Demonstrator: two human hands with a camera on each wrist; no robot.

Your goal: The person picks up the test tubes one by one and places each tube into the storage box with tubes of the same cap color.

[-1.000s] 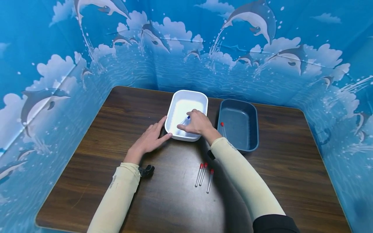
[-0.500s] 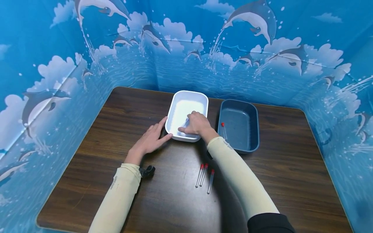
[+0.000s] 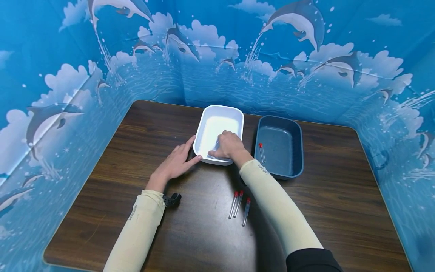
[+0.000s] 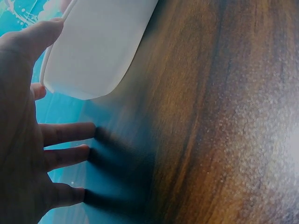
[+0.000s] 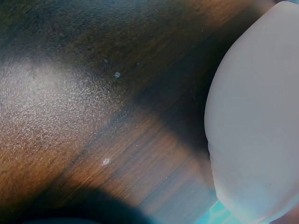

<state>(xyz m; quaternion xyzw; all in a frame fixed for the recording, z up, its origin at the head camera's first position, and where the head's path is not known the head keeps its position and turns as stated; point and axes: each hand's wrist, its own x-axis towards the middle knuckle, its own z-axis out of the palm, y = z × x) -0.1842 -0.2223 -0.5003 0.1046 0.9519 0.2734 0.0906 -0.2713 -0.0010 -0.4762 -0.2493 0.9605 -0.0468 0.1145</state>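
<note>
In the head view, my left hand (image 3: 172, 161) lies at the near left corner of a white tray (image 3: 205, 118), its fingers spread. Its thumb touches the tray's rim, as the left wrist view also shows against the tray's outer wall (image 4: 100, 51). My right hand (image 3: 229, 146) reaches down into the tray from the near right. A clear, bluish tube-like piece (image 3: 216, 145) shows beside its thumb and forefinger. The back of the hand hides the other fingertips, so I cannot tell whether they grip it. Only the tray's outside (image 5: 257, 112) and tabletop appear in the right wrist view.
A dark blue-grey tray (image 3: 280, 145) stands right of the white one, with a red-capped tube (image 3: 262, 154) leaning inside its left wall. Three red-capped tubes (image 3: 238, 206) lie on the wooden table (image 3: 190, 234) in front. A dolphin-print curtain (image 3: 217, 85) surrounds the table.
The right hand has shifted slightly right and its forefinger has dipped lower; the blue spot seen at its fingertips is now hidden. The left hand stays at the rim.
</note>
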